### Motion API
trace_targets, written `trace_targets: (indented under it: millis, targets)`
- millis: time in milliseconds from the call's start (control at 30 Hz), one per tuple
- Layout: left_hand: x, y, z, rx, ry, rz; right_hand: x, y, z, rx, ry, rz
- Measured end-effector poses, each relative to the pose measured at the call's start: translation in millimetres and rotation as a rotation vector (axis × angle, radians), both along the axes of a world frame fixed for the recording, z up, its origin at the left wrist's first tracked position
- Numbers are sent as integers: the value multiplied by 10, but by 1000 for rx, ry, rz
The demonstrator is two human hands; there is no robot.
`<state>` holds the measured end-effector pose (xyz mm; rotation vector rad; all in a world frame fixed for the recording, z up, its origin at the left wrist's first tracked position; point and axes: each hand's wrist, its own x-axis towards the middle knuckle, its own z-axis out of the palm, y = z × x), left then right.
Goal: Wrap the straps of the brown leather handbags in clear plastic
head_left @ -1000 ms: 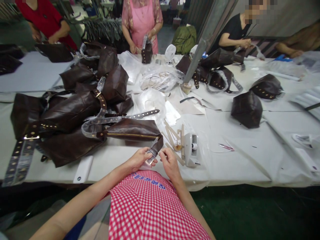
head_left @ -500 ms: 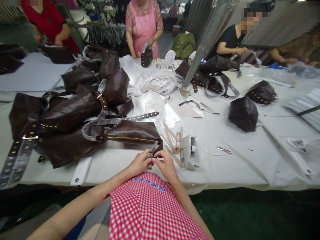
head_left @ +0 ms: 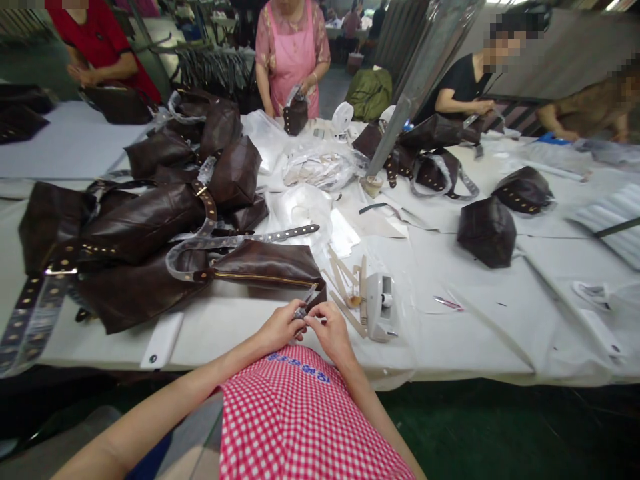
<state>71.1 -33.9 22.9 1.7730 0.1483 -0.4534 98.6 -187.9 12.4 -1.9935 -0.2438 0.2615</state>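
Note:
At the table's front edge, my left hand [head_left: 284, 328] is closed on a small plastic-wrapped piece [head_left: 300, 312] at the end of a dark brown leather handbag [head_left: 273, 261]. My right hand [head_left: 330, 328] meets it from the other side, thumb and fingers pinched together; what they pinch is too small to make out. The bag lies on its side with its gold zipper [head_left: 265, 276] facing me. Its studded strap [head_left: 293, 232], partly wrapped in clear plastic, stretches across the top. Clear film [head_left: 311, 293] sticks up at the zipper's end, just above my fingers.
More brown bags [head_left: 145, 220] are heaped at the left. A white tape dispenser [head_left: 382, 307] and tan strips [head_left: 345, 277] lie right of my hands. A metal post [head_left: 400, 113] rises from the table. Co-workers handle bags across it, one in a pink apron [head_left: 293, 57].
My hands stay in nearly the same place, with small finger movements. The view shifts slightly. At the far left, the co-worker in red has drawn their hands together above a bag.

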Motion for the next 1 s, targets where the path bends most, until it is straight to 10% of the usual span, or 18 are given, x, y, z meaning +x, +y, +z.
trace_targets:
  millis: [467, 700, 867, 1000]
  targets:
    - [14, 8, -7, -100, 47, 58, 35, -7, 20, -85, -119, 51]
    - [34, 22, -11, -598, 331, 195, 62, -147, -110, 310, 526, -414]
    - [78, 112, 115, -784, 443, 153, 47, -98, -133, 916, 983, -185]
    - [80, 108, 113, -719, 434, 171, 112, -34, -144, 962, 955, -201]
